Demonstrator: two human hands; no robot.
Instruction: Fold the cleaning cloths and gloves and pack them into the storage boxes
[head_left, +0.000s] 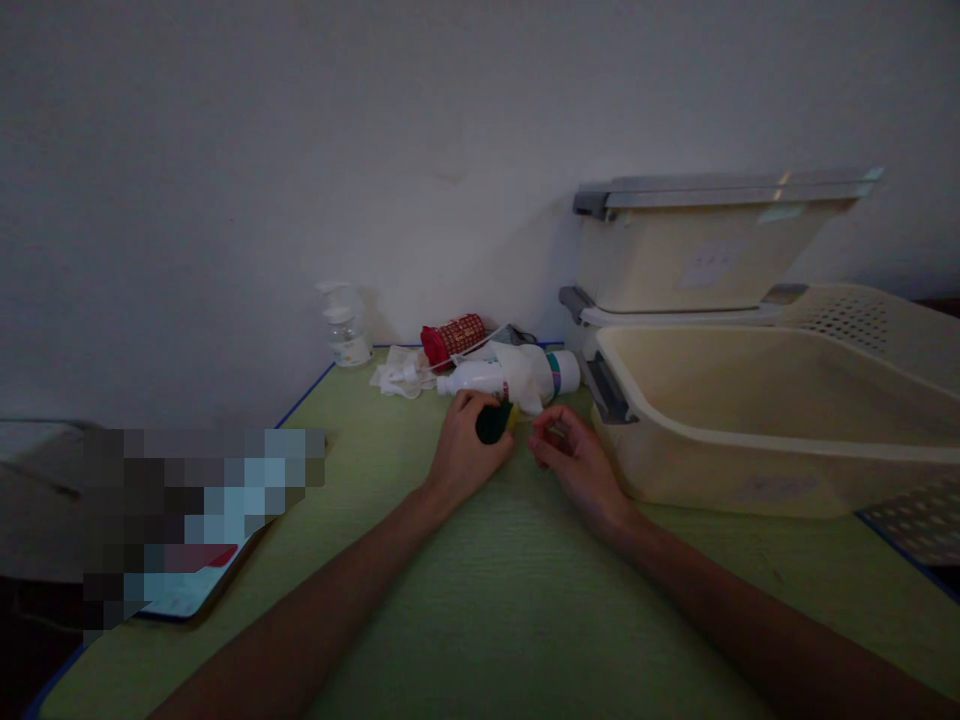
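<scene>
My left hand (471,447) is wrapped round a small dark green and yellow sponge-like piece (493,423), low over the green tabletop (465,580). Just to its right, my right hand (574,455) has its fingers loosely curled, thumb and index tips a little apart; I see nothing between them. Behind both hands a white bottle (476,378) lies on its side with a pale crumpled wrap (525,375) over its middle. Past it lies a red patterned folded umbrella or pouch (454,338).
A cream plastic bin (720,480) with grey handles stands to the right, a lidded box (675,260) behind it. At the back left are a clear pump bottle (349,340) and crumpled white tissue or plastic (401,375). A partly blurred flat item (187,595) lies at the left edge.
</scene>
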